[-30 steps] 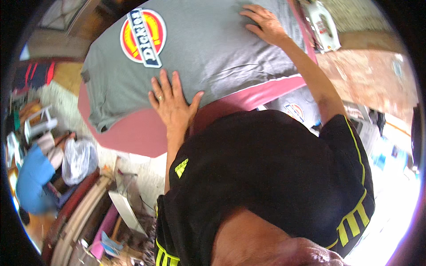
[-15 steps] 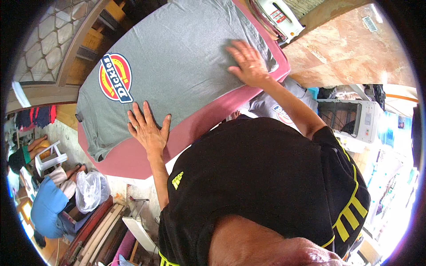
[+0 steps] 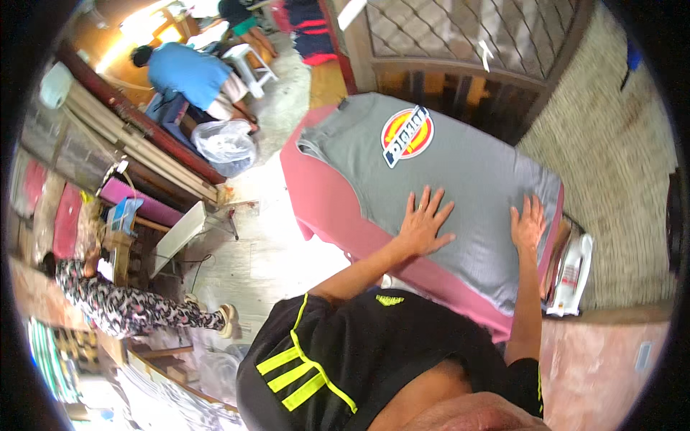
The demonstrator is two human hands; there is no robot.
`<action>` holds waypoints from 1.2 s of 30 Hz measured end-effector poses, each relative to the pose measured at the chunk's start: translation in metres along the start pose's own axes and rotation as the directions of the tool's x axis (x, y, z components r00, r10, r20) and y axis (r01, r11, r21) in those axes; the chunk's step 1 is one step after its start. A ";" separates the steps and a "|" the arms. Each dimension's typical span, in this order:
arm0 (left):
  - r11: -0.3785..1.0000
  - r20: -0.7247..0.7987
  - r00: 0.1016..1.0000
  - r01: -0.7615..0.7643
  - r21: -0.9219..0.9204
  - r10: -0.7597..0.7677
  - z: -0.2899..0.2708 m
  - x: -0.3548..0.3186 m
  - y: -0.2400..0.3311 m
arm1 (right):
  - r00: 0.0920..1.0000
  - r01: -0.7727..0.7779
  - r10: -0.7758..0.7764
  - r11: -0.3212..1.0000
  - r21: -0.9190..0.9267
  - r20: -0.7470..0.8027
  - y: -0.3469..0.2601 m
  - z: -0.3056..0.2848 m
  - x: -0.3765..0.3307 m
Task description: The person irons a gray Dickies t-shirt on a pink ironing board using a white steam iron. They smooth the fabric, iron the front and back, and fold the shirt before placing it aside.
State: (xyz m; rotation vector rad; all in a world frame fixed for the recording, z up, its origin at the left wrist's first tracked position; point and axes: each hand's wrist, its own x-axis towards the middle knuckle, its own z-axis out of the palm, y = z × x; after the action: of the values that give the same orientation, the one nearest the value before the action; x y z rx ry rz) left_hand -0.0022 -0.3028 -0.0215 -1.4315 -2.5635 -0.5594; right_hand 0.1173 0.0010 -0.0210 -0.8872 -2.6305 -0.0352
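A grey T-shirt [image 3: 460, 165] lies spread on a board covered in pink cloth [image 3: 323, 194]. Its round print in red, yellow and white [image 3: 407, 136] faces up near the far left part. My left hand [image 3: 424, 224] rests on the shirt near the side closest to me, fingers spread, a ring on one finger. Farther right, my right hand [image 3: 529, 224] lies flat on the fabric close to the right-hand end, its fingers stretched out. Neither hand grips anything. Light creases run across the shirt around the hands.
A white iron [image 3: 573, 276] stands just beyond the board's right end. Behind the board is a metal lattice gate [image 3: 467, 32]. People [image 3: 190, 75] are at upper left, beside a white stool [image 3: 248, 70] and a clear plastic bag [image 3: 224, 147]. Another person [image 3: 136, 298] is at lower left.
The head view has swung round, so the board now appears on the right. My left hand has shifted away from the print. Both hands still lie on the shirt.
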 end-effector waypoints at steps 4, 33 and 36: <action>0.979 0.031 0.978 0.204 0.011 -0.204 -0.015 -0.025 -0.013 | 0.992 -0.106 0.105 0.994 0.005 0.063 -0.009 0.006 0.007; 0.625 -0.195 0.626 0.777 0.074 -0.755 -0.088 -0.014 -0.291 | 0.993 -0.122 0.122 0.992 0.044 0.004 0.004 -0.002 -0.002; 0.634 -0.204 0.634 0.769 0.074 -0.746 -0.087 -0.016 -0.292 | 0.991 -0.129 0.128 0.991 0.043 0.024 0.002 -0.003 0.000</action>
State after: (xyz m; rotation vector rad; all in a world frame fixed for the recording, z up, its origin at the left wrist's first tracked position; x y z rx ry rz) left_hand -0.2448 -0.4882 -0.0188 -0.1489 -2.9071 -0.5072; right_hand 0.1198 0.0023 -0.0187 -1.0451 -2.5766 0.0652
